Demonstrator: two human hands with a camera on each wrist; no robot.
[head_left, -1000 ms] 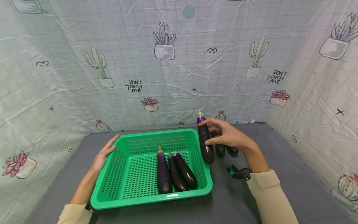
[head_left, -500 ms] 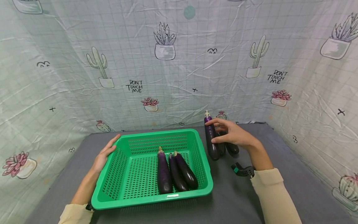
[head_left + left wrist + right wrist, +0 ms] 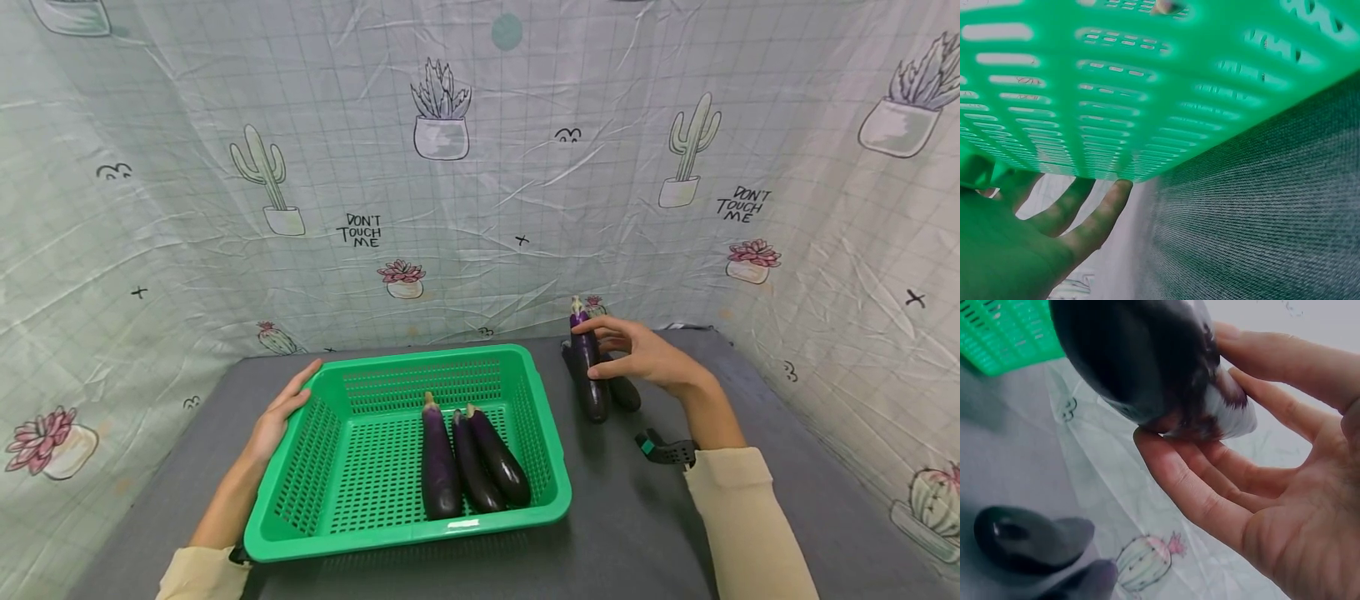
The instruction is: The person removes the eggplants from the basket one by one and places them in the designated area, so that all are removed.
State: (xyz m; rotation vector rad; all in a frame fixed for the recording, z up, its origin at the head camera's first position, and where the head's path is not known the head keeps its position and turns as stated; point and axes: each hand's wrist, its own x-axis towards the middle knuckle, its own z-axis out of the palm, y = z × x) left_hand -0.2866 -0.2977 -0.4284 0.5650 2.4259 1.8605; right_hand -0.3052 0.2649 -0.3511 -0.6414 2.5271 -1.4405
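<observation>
My right hand (image 3: 637,358) pinches a dark purple eggplant (image 3: 588,392) between thumb and fingers, stem end pointing away. In the right wrist view this eggplant (image 3: 1135,356) is held above the table, its rounded end towards the camera. Two more eggplants lie on the table beneath and beside it, one (image 3: 624,394) to its right and one partly hidden behind it. My left hand (image 3: 273,421) rests against the left side of a green plastic basket (image 3: 405,533), fingers extended along its outer wall (image 3: 1110,125). Three eggplants (image 3: 441,467) lie side by side in the basket's right half.
A grey cloth-covered table (image 3: 622,517) bears the basket. Behind it and on both sides hangs a pale curtain (image 3: 480,192) printed with cacti and pots. The basket's right wall stands just left of the loose eggplants.
My right hand has carried its eggplant to the right, away from the basket's right rim and over the other loose ones. The left hand and the basket stay put.
</observation>
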